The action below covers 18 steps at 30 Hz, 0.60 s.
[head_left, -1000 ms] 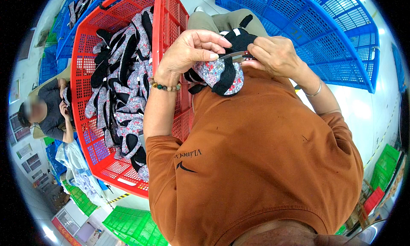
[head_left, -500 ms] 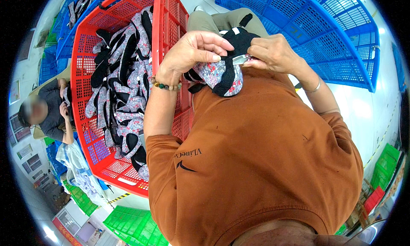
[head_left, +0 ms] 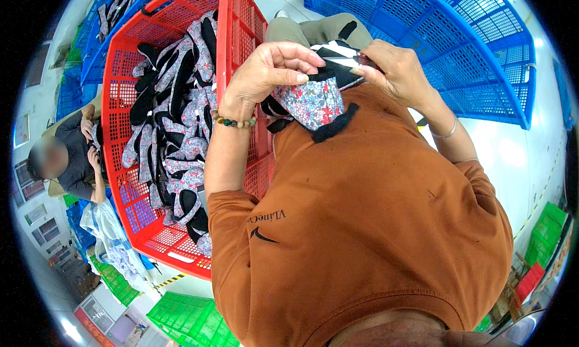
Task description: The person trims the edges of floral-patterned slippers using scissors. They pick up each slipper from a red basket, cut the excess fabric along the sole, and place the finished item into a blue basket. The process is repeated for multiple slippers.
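Note:
My left hand (head_left: 268, 72) is closed in a pinch on the edge of a cloth piece (head_left: 310, 103) over my lap. The piece has a grey floral print with red flowers, and black fabric along its edges. In my right hand (head_left: 398, 72) is a pair of scissors (head_left: 342, 62), its metal blades apart and pointing left, just above the black part of the cloth. The handles are mostly covered by my fingers. More black fabric lies under the blades, and I cannot tell whether they touch it.
A red plastic basket (head_left: 175, 259) to my left holds a heap of similar floral and black pieces (head_left: 181, 112). Large blue crates (head_left: 422, 39) stand ahead and to the right. A seated person (head_left: 72, 151) works beyond the red basket. Green crates (head_left: 187, 317) stand at lower left.
My right hand has risen slightly, and the scissor blades now show spread apart. The cloth has shifted, with its black edge strip now lower and slanted. My left hand stays nearly in place.

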{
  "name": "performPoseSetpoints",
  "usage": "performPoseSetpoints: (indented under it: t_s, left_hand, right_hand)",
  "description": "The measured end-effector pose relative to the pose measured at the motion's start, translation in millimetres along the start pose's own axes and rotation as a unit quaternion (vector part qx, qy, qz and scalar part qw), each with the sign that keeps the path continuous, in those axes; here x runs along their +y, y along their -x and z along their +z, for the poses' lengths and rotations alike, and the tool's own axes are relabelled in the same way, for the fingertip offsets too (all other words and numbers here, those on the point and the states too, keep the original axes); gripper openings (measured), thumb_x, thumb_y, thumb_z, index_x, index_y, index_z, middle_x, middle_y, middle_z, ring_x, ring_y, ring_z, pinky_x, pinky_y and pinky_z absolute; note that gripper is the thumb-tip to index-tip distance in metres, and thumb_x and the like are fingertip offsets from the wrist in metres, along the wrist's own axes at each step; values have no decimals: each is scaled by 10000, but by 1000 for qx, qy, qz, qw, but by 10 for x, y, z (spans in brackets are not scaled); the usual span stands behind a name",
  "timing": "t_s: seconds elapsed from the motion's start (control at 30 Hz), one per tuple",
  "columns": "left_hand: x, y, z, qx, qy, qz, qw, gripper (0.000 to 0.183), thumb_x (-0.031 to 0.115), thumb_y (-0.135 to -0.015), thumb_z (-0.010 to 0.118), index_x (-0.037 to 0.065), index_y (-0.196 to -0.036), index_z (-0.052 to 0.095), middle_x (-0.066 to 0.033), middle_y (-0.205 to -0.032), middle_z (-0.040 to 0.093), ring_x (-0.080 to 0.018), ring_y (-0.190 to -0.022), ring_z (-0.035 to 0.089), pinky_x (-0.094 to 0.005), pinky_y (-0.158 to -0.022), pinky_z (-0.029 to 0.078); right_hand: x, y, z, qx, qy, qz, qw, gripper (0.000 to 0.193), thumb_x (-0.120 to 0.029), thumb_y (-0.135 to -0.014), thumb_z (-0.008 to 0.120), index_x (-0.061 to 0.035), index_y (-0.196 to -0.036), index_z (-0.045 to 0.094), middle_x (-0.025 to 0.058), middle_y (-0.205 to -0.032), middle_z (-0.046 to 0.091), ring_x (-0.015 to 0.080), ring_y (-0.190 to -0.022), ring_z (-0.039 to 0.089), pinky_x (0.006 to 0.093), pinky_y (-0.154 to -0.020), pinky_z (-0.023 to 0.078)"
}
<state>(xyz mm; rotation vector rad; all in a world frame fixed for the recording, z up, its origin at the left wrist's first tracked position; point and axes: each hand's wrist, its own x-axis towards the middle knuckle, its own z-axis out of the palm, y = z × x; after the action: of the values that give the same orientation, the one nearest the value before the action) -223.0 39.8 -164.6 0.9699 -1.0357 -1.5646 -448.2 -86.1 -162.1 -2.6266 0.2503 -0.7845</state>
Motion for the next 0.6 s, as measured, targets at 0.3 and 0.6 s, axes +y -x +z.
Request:
performPoseSetpoints:
  t_s: [0.3,0.6]
  left_hand:
    - [13,-3,-67,-15,58,34,998,378,-43,-686,617,-6,-1044,501,-100,-892,638,-103,-788,600,-189,-696,463]
    - [-1,-26,-90,4,74,45,996,399,-65,-670,621,22,-1029,470,-104,-896,626,-131,-826,606,-206,-684,469]
  right_hand:
    - [182,-44,157,14,138,86,987,346,-397,-822,546,-59,-750,577,124,-699,584,325,-614,578,415,-497,450]
    - [-145,-242,243,16,-288,57,956,342,-285,-725,707,-11,-884,576,79,-763,526,178,-712,513,306,-636,414]
